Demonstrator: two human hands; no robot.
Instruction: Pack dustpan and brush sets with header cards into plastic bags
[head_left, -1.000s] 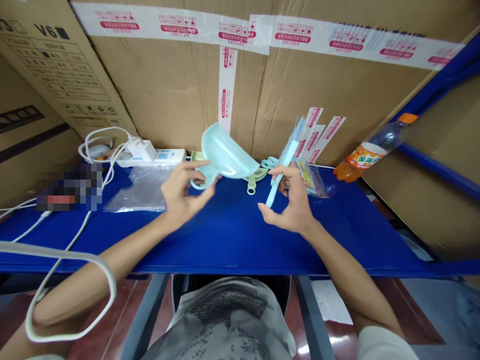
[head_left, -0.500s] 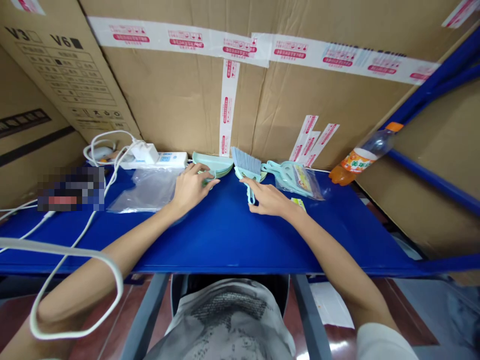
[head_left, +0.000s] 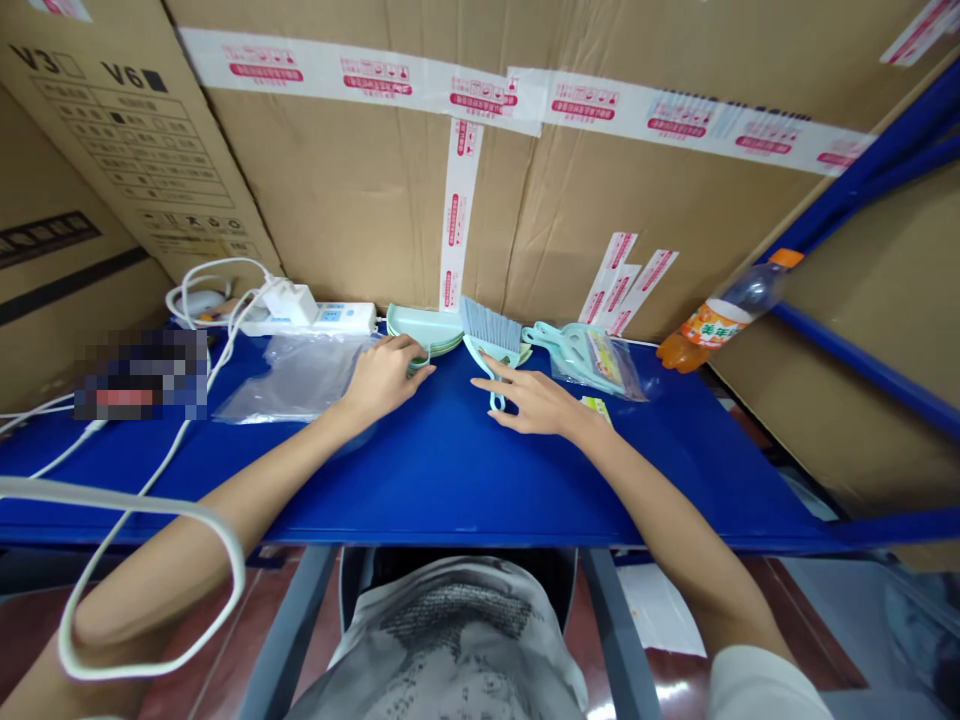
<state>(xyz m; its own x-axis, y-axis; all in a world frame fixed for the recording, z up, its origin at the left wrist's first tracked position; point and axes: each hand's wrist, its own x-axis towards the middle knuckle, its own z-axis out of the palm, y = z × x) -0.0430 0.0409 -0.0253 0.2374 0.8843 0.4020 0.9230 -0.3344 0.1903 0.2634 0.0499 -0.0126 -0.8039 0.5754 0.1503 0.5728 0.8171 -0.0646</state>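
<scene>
Near the back of the blue table, my left hand (head_left: 388, 380) is closed at the handle end of a stack of mint green dustpans (head_left: 426, 325); its fingers partly hide the handles. My right hand (head_left: 531, 398) has its fingers spread and touches the handle of a small mint brush (head_left: 491, 328) with grey-blue bristles. The brush lies bristles away from me, on top of other brushes. To its right rests a clear bag holding a mint dustpan and brush set (head_left: 589, 358). A small yellow-green card (head_left: 596, 407) lies beside my right wrist.
Clear plastic bags (head_left: 289, 380) lie left of my left hand, before a white power strip (head_left: 341, 318) with cables. An orange drink bottle (head_left: 712, 320) leans at the right. Large cardboard boxes (head_left: 360, 200) stand behind the blue table (head_left: 450, 480).
My right hand's fingers have spread on the brush handle, and the brush has shifted slightly left. My left hand has moved slightly down at the dustpan handles.
</scene>
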